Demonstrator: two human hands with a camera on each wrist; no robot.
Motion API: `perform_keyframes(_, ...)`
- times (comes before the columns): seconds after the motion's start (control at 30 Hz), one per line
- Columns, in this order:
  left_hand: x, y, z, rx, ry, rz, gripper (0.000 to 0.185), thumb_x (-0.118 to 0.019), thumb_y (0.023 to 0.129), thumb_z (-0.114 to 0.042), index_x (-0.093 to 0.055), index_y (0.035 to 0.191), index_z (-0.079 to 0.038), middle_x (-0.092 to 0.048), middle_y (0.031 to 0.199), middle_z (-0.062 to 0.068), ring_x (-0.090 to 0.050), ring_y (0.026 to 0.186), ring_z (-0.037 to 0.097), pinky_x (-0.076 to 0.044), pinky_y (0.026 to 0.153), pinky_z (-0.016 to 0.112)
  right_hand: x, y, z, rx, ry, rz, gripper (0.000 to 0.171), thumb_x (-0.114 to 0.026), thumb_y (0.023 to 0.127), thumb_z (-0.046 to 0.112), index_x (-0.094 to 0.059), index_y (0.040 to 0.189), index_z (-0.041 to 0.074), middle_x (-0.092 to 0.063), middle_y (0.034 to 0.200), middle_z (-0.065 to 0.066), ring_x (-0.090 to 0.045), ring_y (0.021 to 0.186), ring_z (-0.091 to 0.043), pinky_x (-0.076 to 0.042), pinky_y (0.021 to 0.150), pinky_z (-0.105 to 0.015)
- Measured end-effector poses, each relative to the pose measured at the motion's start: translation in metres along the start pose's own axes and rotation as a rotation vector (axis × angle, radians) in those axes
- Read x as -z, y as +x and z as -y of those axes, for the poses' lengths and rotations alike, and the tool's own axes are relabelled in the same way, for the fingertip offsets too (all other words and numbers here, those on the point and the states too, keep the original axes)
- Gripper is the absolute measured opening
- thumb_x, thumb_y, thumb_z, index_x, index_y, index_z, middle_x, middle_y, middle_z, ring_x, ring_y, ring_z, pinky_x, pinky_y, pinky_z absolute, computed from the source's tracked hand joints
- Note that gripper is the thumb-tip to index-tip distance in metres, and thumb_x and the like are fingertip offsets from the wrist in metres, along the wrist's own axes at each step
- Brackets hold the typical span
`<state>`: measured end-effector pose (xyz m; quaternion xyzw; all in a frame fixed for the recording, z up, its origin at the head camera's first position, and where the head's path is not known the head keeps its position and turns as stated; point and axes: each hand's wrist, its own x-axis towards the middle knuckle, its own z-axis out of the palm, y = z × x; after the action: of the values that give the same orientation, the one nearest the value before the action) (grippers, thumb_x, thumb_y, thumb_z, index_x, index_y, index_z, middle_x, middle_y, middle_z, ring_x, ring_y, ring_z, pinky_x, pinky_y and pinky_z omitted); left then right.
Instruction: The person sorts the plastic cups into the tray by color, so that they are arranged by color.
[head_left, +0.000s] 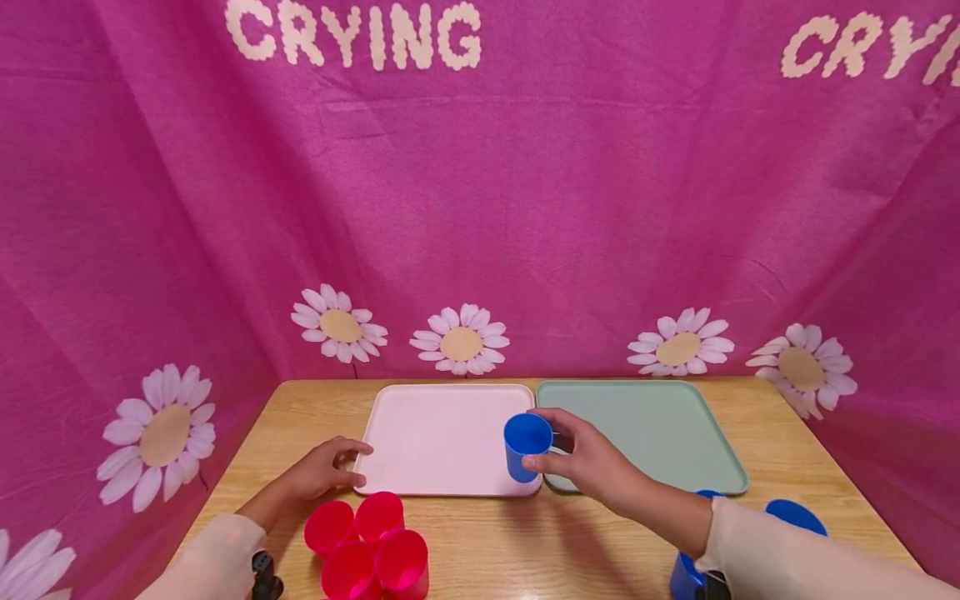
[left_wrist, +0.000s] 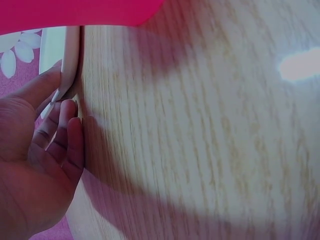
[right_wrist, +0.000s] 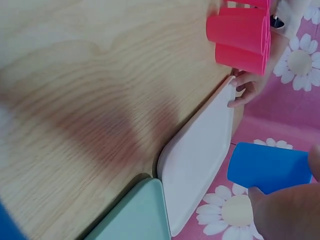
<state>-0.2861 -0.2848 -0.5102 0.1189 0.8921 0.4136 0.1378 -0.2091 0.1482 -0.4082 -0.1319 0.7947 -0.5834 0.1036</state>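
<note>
1. From my remote seat I'm watching the right grip point(head_left: 592, 457) pinching a blue cup point(head_left: 523, 458) between thumb and fingers, holding it upright above the pale pink tray point(head_left: 442, 442), at its right end.
2. The cup is showing its open mouth and smooth, plastic-looking walls.
3. The left grip point(head_left: 326, 471) is touching that tray's left edge, fingers relaxed and slightly bent.
4. At least four red cups point(head_left: 402, 562) are standing bunched, mouths up, nearer me.
5. A green tray point(head_left: 637, 433) is lying just beside the pale one, both showing rounded corners.
6. Other blue cups point(head_left: 795, 517) are standing near right, where the sleeve point(head_left: 795, 554) is partly blocking my view.
7. Behind the wood-grained worktop point(head_left: 480, 533), a daisy-printed magenta cloth point(head_left: 525, 208) is hanging.
</note>
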Motion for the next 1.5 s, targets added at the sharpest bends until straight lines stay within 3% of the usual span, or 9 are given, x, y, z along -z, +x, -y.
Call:
perform_keyframes(0.27,0.000,-0.001,-0.003,-0.001,0.008,0.000,0.049,-0.083,0.086,-0.013,-0.066,0.131,-0.004,-0.058,0.131,0.019,-0.052,0.112,0.031,-0.054,0.089,0.035,-0.019,0.035,-0.008,0.007,0.053,0.012,0.066,-0.080,0.091,0.014,-0.049,0.147,-0.002,-0.059,0.139,-0.025,-0.056,0.129,-0.047,-0.056,0.097,-0.050)
perform_keyframes(0.6,0.001,-0.002,-0.003,-0.008,0.016,0.004,0.049,-0.083,0.086,-0.011,-0.066,0.131,-0.002,-0.059,0.126,0.018,-0.049,0.106,0.029,-0.050,0.081,0.028,-0.048,0.073,-0.013,-0.021,0.031,-0.030,0.064,-0.081,0.089,0.009,-0.052,0.145,-0.001,-0.059,0.140,-0.023,-0.057,0.129,-0.046,-0.052,0.102,-0.054)
perform_keyframes(0.77,0.001,-0.002,-0.002,-0.008,0.024,-0.001,0.049,-0.083,0.085,-0.011,-0.067,0.130,-0.003,-0.059,0.125,0.017,-0.048,0.104,0.029,-0.047,0.081,0.030,-0.067,0.090,-0.019,0.001,0.096,0.009,0.062,-0.078,0.090,0.004,-0.050,0.144,-0.004,-0.057,0.140,-0.027,-0.055,0.131,-0.049,-0.051,0.103,-0.054)
perform_keyframes(1.03,0.000,-0.001,-0.001,-0.030,0.017,0.001,0.048,-0.083,0.086,-0.012,-0.067,0.130,-0.003,-0.059,0.121,0.015,-0.048,0.102,0.028,-0.047,0.080,0.030,-0.097,0.103,-0.026,0.017,0.157,0.032,0.062,-0.078,0.090,0.002,-0.049,0.144,-0.006,-0.058,0.139,-0.028,-0.056,0.130,-0.047,-0.051,0.104,-0.052)
perform_keyframes(1.2,-0.001,-0.001,-0.001,-0.005,0.005,-0.004,0.047,-0.083,0.086,-0.012,-0.067,0.129,-0.003,-0.059,0.123,0.017,-0.048,0.103,0.029,-0.046,0.081,0.031,-0.111,0.107,-0.028,0.013,0.161,0.026,0.063,-0.078,0.089,0.002,-0.049,0.144,-0.006,-0.058,0.138,-0.028,-0.057,0.129,-0.047,-0.051,0.103,-0.052)
perform_keyframes(1.5,0.000,-0.003,-0.003,-0.005,-0.019,0.004,0.048,-0.082,0.087,-0.011,-0.066,0.131,-0.002,-0.058,0.120,0.016,-0.048,0.095,0.026,-0.046,0.068,0.025,-0.130,0.117,-0.030,0.009,0.114,0.002,0.067,-0.081,0.088,0.006,-0.050,0.146,-0.005,-0.058,0.141,-0.026,-0.058,0.129,-0.047,-0.049,0.105,-0.053)
